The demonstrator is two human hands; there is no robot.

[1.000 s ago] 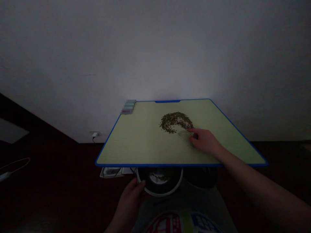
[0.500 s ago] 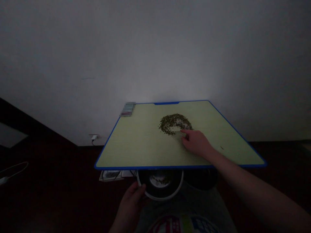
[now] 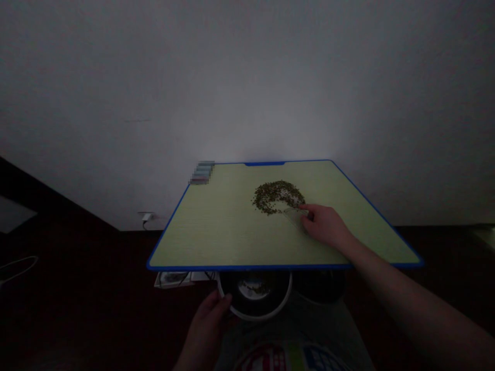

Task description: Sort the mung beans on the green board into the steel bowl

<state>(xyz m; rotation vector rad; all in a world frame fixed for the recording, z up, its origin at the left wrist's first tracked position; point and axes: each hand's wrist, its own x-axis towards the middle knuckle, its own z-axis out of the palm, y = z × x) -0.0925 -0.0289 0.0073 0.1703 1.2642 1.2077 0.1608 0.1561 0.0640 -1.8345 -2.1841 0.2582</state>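
Small brownish-green grains (image 3: pixel 266 190) lie in a loose ring on the pale yellow-green tabletop (image 3: pixel 216 232), with a bare patch in the ring's middle and near side. My right hand (image 3: pixel 327 224) is at the ring's lower right, index finger stretched toward the grains and the other fingers curled. From its fingertips extends a thin see-through piece (image 3: pixel 294 214), faintly outlined; its kind I cannot make out. Below the table's front edge, my left hand (image 3: pixel 211 312) grips the left rim of a pale-rimmed bowl (image 3: pixel 258 316). Some grains lie at the bottom of that bowl.
Blue edging (image 3: pixel 243 267) runs round the table, which stands against a grey wall (image 3: pixel 247 82). A small dark sliver seen earlier is hidden by my forearm. Beneath the table sit a shallow box (image 3: pixel 174 281) and a dark round container (image 3: pixel 320 288). A charger (image 3: pixel 147 217) is plugged into the wall.
My right hand has moved a little to the right along the near side of the ring, and the see-through piece went with it. The left hand keeps its hold on the bowl.
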